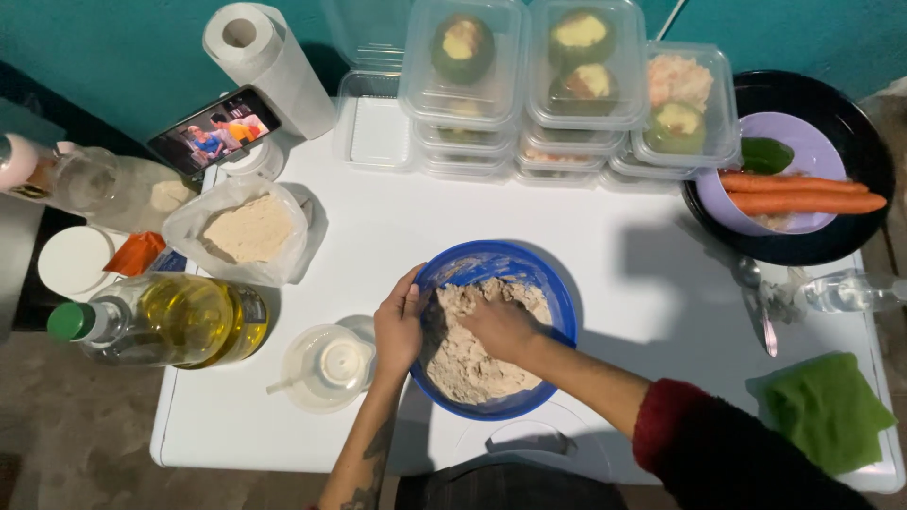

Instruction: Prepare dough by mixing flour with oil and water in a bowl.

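Round blue plastic bowl [557,312] sits near front-centre of white table [642,283], approx two-thirds full w/ pale crumbly dough [463,364]. Left hand [398,326] grips the bowl's left rim, fingers curled over the edge, thumb outside. Right hand [504,328] is inside the bowl, pressed into the dough, fingers partly bent and loosely spread; whether it has a clump in its grasp can't be told.

Rel. to the bowl: clear plastic lidded cup [326,366] just left; clear bottle of yellow oil [161,321] w/ green cap further left, lying on its side; open clear bag of beige flour [248,229] up-left; stacked clear food containers [529,94] behind; black round pan [831,236] holding a lilac plate w/ two carrots [803,194] back-right; folded green cloth [827,411] front-right.
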